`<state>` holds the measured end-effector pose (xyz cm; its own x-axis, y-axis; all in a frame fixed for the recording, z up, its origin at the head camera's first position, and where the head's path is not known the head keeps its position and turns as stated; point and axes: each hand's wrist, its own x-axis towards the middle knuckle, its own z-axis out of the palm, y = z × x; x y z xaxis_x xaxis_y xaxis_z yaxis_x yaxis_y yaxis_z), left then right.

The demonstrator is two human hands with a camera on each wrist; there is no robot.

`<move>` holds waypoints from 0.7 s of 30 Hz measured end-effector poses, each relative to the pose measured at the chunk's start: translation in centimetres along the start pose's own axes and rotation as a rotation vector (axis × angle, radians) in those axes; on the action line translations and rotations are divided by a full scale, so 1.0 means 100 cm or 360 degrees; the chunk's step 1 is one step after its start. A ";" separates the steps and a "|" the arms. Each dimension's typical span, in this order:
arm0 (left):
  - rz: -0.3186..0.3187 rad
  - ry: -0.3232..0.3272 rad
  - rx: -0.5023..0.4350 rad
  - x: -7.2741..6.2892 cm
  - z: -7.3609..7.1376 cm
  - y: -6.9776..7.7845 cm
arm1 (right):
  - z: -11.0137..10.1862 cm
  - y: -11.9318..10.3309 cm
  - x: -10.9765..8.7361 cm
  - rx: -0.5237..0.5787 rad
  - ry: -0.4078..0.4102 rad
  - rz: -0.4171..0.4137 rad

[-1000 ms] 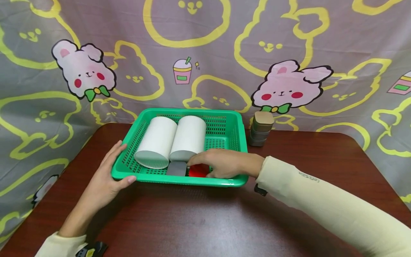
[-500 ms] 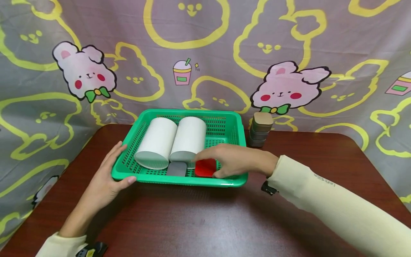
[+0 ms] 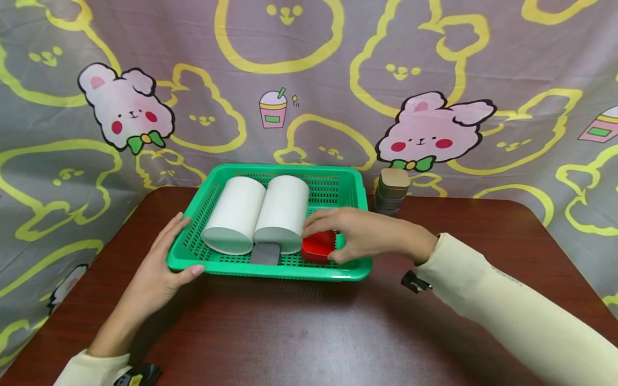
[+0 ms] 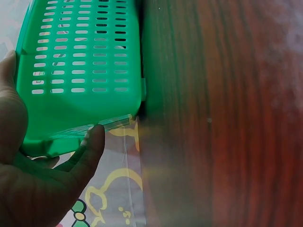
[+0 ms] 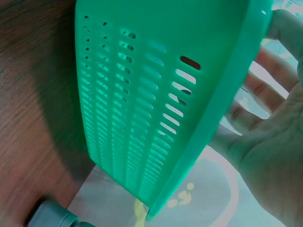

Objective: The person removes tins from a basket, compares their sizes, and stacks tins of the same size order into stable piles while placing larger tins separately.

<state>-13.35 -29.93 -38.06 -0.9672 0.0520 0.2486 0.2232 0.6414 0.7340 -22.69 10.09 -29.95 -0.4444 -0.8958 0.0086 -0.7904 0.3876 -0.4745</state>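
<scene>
A green plastic basket (image 3: 212, 271) with slotted walls stands on the table. My left hand (image 3: 161, 276) grips its near left corner, thumb by the front rim and fingers along the left side. Inside the basket, my right hand (image 3: 350, 233) holds a small red rounded-square container (image 3: 318, 247) between thumb and fingers, near the front right. The container is hidden behind the basket wall in the right wrist view. Two white cylinders (image 3: 236, 212) lie side by side in the basket's left half. In front of them sits a small grey block-like piece (image 3: 265, 253).
A short stack of rounded-square pieces (image 3: 392, 190), tan on top and grey below, stands just right of the basket. The dark red-brown wooden table (image 3: 289, 332) ends at a cartoon-printed cloth (image 3: 328, 91) hanging behind it.
The right hand has moved the red container rightward inside the basket, away from the grey piece, and it shows more fully. The left hand has stayed at the basket corner.
</scene>
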 end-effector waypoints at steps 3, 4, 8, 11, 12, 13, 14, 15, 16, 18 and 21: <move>0.0003 0.0003 -0.0002 0.000 0.000 0.000 | -0.003 0.000 -0.004 0.0028 0.0045 -0.0012; 0.0002 0.0003 -0.0001 0.000 0.000 0.001 | -0.004 0.000 -0.005 0.0036 0.0062 -0.0023; -0.0002 0.0002 -0.0003 -0.001 0.000 0.001 | -0.008 0.001 -0.010 0.0074 0.0106 -0.0020; 0.0001 0.0001 -0.0011 -0.001 0.000 0.001 | -0.011 0.002 -0.015 0.0098 0.0143 0.0000; 0.0002 0.0002 -0.0013 -0.001 0.000 0.001 | -0.012 0.002 -0.016 0.0104 0.0152 0.0011; 0.0003 0.0003 -0.0014 -0.001 0.000 0.001 | -0.013 0.002 -0.017 0.0109 0.0164 0.0023; 0.0005 0.0004 -0.0015 -0.001 0.000 0.001 | -0.014 0.003 -0.019 0.0118 0.0177 0.0036; 0.0006 0.0004 -0.0015 -0.001 0.000 0.001 | -0.016 0.003 -0.020 0.0127 0.0190 0.0049; 0.0006 0.0005 -0.0018 -0.001 0.001 0.001 | -0.017 0.003 -0.022 0.0134 0.0201 0.0063; 0.0007 0.0006 -0.0018 -0.001 0.000 0.001 | -0.020 0.004 -0.024 0.0155 0.0222 0.0091; 0.0010 0.0007 -0.0016 -0.001 0.000 0.000 | -0.025 0.005 -0.029 0.0170 0.0248 0.0126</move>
<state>-13.26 -29.88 -38.07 -0.9653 0.0528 0.2559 0.2304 0.6335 0.7386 -22.79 13.42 -28.01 -0.5696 -0.8158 0.0999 -0.7050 0.4225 -0.5697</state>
